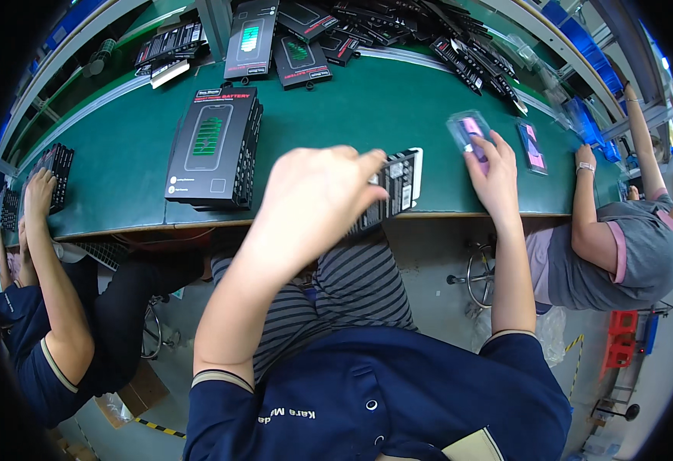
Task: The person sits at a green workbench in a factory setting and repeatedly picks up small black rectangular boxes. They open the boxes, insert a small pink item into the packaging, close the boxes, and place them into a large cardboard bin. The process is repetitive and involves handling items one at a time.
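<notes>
My left hand [317,184] grips a slim black box [404,183] by its near side, over the table's front edge. The box is tilted, with a pale flap or edge at its right end and small print on its face. To the right, my right hand [497,175] closes its fingers on a clear plastic pack [458,123] with a flat pink and dark piece inside, at the tabletop. Beyond that hand lies another clear pack [534,157] with a pink and dark piece. A neat stack of black battery boxes [207,146] stands left of my left hand.
Several black boxes [248,38] lie at the back, with a loose heap of them [471,58] further right. A metal post [215,31] rises at the back of the green table [133,169]. Co-workers' arms [52,261] reach in at left and right [584,192].
</notes>
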`<state>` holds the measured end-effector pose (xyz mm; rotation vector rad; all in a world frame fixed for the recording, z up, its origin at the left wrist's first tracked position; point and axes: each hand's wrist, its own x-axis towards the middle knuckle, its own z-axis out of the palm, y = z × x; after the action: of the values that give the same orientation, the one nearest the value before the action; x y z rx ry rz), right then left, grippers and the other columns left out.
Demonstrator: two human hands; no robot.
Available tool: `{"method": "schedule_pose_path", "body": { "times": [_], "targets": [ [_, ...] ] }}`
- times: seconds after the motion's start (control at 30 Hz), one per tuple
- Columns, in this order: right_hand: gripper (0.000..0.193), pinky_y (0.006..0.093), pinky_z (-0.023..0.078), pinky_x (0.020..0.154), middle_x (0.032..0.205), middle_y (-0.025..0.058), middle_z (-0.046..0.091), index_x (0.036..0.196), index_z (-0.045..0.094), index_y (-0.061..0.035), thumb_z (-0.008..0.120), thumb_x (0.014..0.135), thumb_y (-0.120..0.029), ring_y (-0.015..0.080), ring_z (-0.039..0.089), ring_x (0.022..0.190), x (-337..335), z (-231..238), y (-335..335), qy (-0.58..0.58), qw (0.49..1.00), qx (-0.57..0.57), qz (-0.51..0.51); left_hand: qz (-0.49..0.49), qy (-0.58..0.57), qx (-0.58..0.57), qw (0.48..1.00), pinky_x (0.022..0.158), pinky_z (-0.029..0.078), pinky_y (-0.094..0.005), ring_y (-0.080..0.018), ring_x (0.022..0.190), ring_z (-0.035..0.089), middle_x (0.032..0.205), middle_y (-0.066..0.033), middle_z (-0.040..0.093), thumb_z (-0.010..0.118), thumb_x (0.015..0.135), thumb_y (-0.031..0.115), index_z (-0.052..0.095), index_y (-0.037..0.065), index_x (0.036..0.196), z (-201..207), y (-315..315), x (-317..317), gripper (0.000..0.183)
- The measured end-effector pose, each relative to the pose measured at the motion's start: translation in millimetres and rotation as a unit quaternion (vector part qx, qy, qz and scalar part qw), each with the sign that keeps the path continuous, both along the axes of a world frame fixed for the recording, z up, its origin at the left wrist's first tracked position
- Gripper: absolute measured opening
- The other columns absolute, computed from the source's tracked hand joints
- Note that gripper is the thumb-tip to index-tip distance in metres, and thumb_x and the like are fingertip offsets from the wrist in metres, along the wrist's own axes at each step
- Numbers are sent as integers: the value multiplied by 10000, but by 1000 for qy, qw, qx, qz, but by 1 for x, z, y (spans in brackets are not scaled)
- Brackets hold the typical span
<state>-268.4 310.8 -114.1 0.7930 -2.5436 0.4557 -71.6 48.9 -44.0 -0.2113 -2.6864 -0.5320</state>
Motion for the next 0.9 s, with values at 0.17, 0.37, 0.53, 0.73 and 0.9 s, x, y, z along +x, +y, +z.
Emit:
{"method": "schedule_pose_path", "body": {
  "times": [0.17,0.37,0.53,0.73,0.9],
  "targets": [
    [443,495,367,1033,1355,224,504,1334,577,-208,638,921,-356,370,480,1243,10,6,-16,-70,995,26,63,-10,43,-46,998,1058,419,-454,-358,1241,533,1271,-201,597,731,802,477,588,-16,1270,-43,-11,-16,695],
    [454,490,374,1033,1356,238,502,1417,519,-247,546,982,-375,386,481,1242,-7,-13,-8,169,964,196,52,2,-46,-3,999,1153,283,-530,-377,1358,419,1418,-198,492,724,792,524,514,-7,1362,-52,-8,-17,807],
    [406,437,428,1005,1302,202,557,1167,643,-135,731,813,-314,352,544,1150,-11,1,-20,-76,994,-1,76,-39,-33,-13,999,1155,291,-532,-344,1309,469,1331,-152,545,803,704,453,550,51,1329,-49,2,-17,785],
    [477,425,370,1096,1244,144,601,1058,627,-39,837,649,-164,287,536,1246,20,20,-28,-278,925,-92,242,9,-8,29,1000,944,404,-405,-281,1061,531,1094,-102,579,852,627,441,623,55,1217,-51,-6,-22,741],
    [986,607,56,1176,1523,165,411,1447,456,-112,822,650,-564,397,310,1432,40,29,-42,-222,903,92,356,1,-41,39,998,968,402,-423,-275,1095,534,1078,-105,584,851,608,480,671,46,1133,-47,-4,-23,704]
  ]
}}
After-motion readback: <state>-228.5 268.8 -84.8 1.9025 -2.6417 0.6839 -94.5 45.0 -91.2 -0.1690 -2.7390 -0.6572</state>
